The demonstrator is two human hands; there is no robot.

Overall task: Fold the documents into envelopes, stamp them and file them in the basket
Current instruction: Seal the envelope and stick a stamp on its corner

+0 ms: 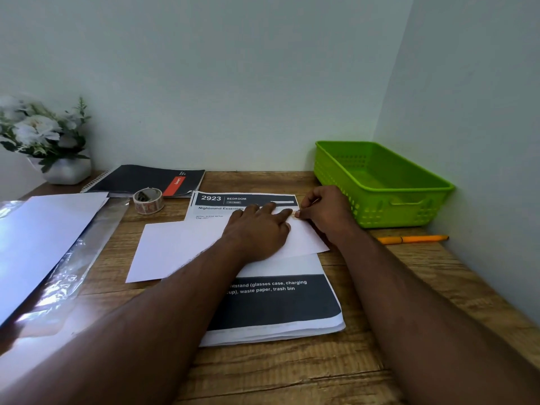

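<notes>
A white envelope lies across a stack of printed documents in the middle of the wooden table. My left hand presses flat on the envelope's right part, fingers straight. Beside it, my right hand has its fingers curled at the envelope's upper right corner, where its fingertips pinch something small and pale; what it is cannot be made out. The green plastic basket stands at the right against the wall, with nothing visible inside.
A roll of tape and a dark spiral notebook lie behind the papers. A pack of white sheets in clear wrap lies at the left, a white flower pot at back left, an orange pen near the basket.
</notes>
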